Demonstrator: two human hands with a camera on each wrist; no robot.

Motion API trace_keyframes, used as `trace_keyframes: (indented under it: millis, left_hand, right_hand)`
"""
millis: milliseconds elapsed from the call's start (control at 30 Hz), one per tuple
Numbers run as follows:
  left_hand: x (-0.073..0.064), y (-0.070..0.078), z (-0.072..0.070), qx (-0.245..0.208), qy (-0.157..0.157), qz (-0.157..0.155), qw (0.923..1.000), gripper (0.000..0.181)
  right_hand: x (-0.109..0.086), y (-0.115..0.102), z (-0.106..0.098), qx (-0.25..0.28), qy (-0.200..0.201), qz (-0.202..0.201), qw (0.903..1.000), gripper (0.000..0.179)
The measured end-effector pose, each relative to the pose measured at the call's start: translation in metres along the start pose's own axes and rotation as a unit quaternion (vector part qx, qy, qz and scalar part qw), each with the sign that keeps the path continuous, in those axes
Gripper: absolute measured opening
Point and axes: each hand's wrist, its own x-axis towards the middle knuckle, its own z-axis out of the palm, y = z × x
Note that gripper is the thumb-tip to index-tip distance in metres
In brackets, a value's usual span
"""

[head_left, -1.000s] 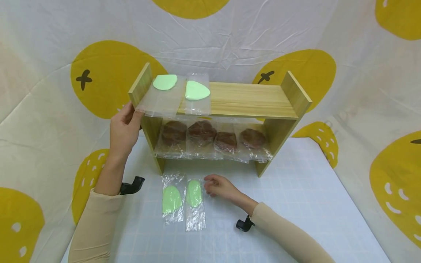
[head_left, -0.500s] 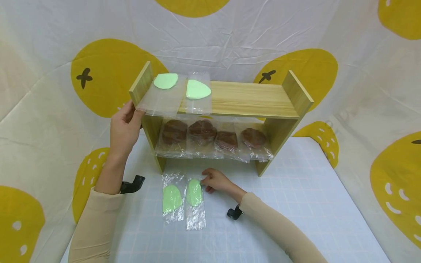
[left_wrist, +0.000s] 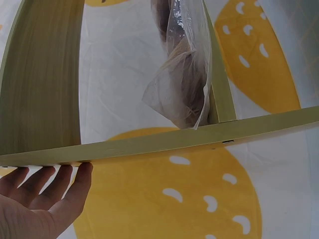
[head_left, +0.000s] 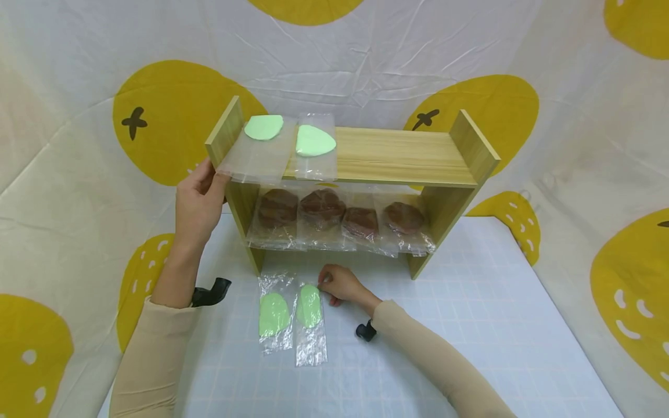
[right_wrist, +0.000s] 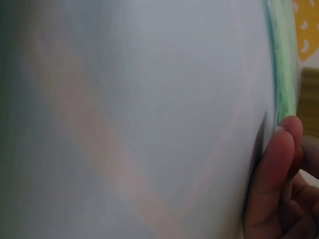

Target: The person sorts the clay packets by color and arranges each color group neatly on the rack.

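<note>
In the head view my left hand (head_left: 198, 200) touches the outer left side of a small wooden shelf (head_left: 402, 154), close to a corner of a clear bag. The left wrist view shows its fingers (left_wrist: 75, 186) extended against the side panel. My right hand (head_left: 342, 284), low on the table, pinches the edge of a clear plastic bag (head_left: 311, 348) with a flat pale-green piece (head_left: 310, 306) inside. Thumb and forefinger meet at the green edge (right_wrist: 285, 74) in the right wrist view. A second bagged green piece (head_left: 274, 314) lies just to the left.
On the upper shelf board lie two clear bags with green pieces (head_left: 263, 127). Several bagged brown round pieces (head_left: 278, 208) line the lower board. A white cloth with yellow figures (head_left: 183, 116) hangs behind. The table (head_left: 502, 325) has a pale checked cover.
My right hand has moved slightly left and away from me to the bag's edge, and its thumb and forefinger have come together there. The left hand stays put.
</note>
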Motion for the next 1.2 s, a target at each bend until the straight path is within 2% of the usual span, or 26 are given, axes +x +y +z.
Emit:
trace_keyframes:
  millis: [133, 300, 367, 467, 567, 633, 800, 867, 967, 1067, 1200]
  left_hand:
    - [0.0, 0.002, 0.001, 0.001, -0.002, -0.003, 1.0, 0.044]
    - [0.001, 0.003, 0.001, 0.007, 0.0, -0.003, 1.0, 0.044]
    - [0.002, 0.002, 0.002, 0.008, 0.0, -0.005, 1.0, 0.044]
    - [0.001, 0.001, 0.001, 0.005, -0.001, -0.003, 1.0, 0.044]
    - [0.001, 0.002, 0.001, -0.001, -0.001, -0.001, 1.0, 0.044]
    - [0.0, 0.002, 0.0, -0.002, -0.002, -0.001, 1.0, 0.044]
    - [-0.001, 0.002, 0.0, 0.002, -0.003, -0.007, 1.0, 0.044]
    - [-0.001, 0.003, 0.0, 0.003, -0.002, -0.01, 0.9999, 0.044]
    - [-0.001, 0.003, 0.0, 0.004, -0.001, -0.01, 0.9999, 0.044]
    - [-0.001, 0.002, 0.0, 0.002, 0.0, -0.005, 1.0, 0.043]
    - [-0.001, 0.001, 0.0, -0.002, 0.0, -0.007, 1.0, 0.044]
  right_hand:
    - [0.001, 0.0, -0.002, -0.018, -0.007, -0.012, 0.9997, 0.003]
    - [-0.001, -0.001, -0.004, -0.003, -0.011, -0.02, 0.9997, 0.004]
    - [-0.002, -0.002, -0.005, 0.017, -0.012, -0.019, 0.9996, 0.004]
    - [-0.003, -0.004, -0.003, 0.076, -0.013, -0.005, 0.997, 0.006]
    - [-0.005, -0.006, 0.0, 0.147, -0.012, 0.025, 0.9888, 0.014]
    - [-0.007, -0.006, 0.001, 0.198, -0.016, 0.049, 0.9789, 0.02]
    - [-0.012, 0.0, 0.004, 0.319, -0.029, 0.103, 0.9416, 0.032]
    - [-0.014, 0.002, 0.005, 0.346, -0.033, 0.111, 0.9312, 0.039]
    - [-0.016, 0.006, 0.004, 0.363, -0.04, 0.113, 0.9241, 0.053]
    - [-0.019, 0.01, 0.004, 0.36, -0.043, 0.105, 0.9261, 0.063]
    - [-0.023, 0.013, 0.004, 0.353, -0.047, 0.088, 0.9305, 0.055]
